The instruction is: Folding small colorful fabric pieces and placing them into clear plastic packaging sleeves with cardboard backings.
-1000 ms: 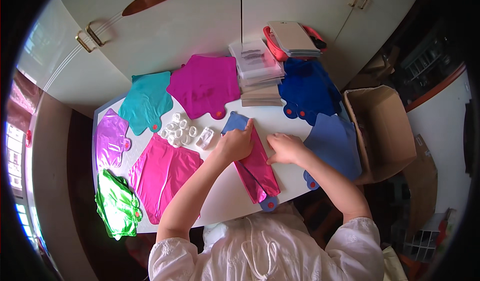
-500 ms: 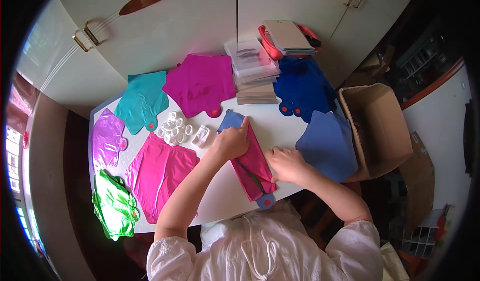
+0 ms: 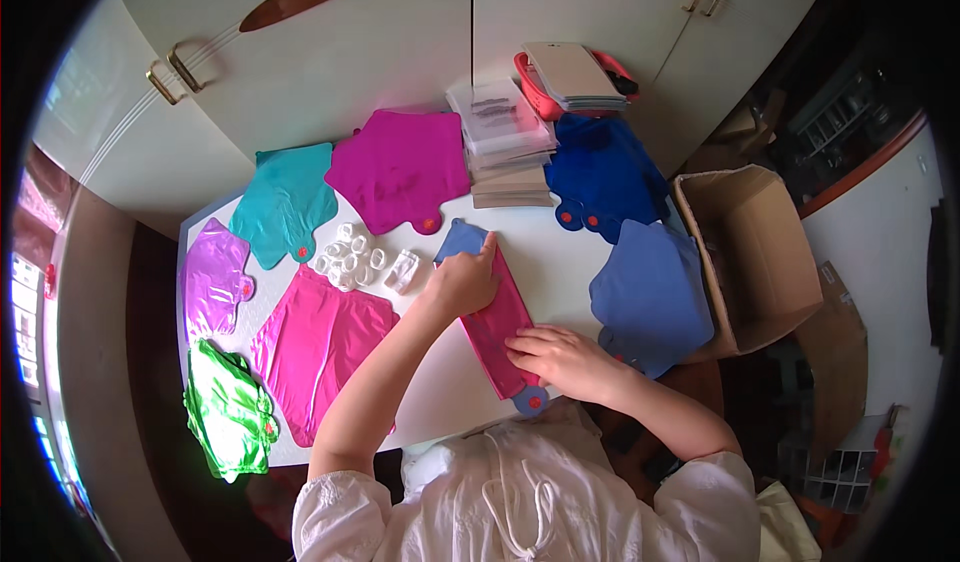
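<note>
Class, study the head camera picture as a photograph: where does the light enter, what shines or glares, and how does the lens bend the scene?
Head view: daylight enters from the window at the left rim and blows out there; the green foil piece and purple foil piece show bright sheen; the cabinet doors curve near the black circular rim; both hands, left hand and right hand, look sharp.

- We find a white rectangular table [image 3: 570, 262] carrying the goods.
- Along its left edge lie a shiny green foil piece [image 3: 228, 412], a lilac foil piece [image 3: 212, 287] and a teal foil piece [image 3: 285, 202].
- A large pink foil sheet [image 3: 320, 347] lies beside a cluster of small clear plastic parts [image 3: 362, 262].
- At the back we note a magenta foil piece [image 3: 400, 167], a stack of flat packets [image 3: 503, 142] and dark blue foil pieces [image 3: 605, 177].
- A folded pink-and-blue foil strip [image 3: 497, 322] lies centrally; a pale blue pile [image 3: 650, 297] overhangs the right edge.
</note>
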The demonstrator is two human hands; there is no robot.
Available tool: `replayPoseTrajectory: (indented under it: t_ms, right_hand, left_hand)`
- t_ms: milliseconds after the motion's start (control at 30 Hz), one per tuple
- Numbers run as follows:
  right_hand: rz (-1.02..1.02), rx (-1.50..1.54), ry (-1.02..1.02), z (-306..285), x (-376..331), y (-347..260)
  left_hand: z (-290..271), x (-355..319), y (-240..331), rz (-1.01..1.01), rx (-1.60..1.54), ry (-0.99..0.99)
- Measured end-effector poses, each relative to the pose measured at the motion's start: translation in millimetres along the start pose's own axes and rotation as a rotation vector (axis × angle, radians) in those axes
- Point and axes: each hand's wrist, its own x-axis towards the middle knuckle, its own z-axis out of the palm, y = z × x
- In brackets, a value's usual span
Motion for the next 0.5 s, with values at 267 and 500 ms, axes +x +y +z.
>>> replayPoseTrajectory:
  t_ms: [267,500]
  right_hand:
    - [0.269,-0.055,0.15,23,8,-30]
    - [0.341,-0.116,0.223,36,19,-33]
  left_hand:
    - [1,0,2,-0.001,0.015,0.013]
    - [-3,-1,10,-0.048,0.171,0.051]
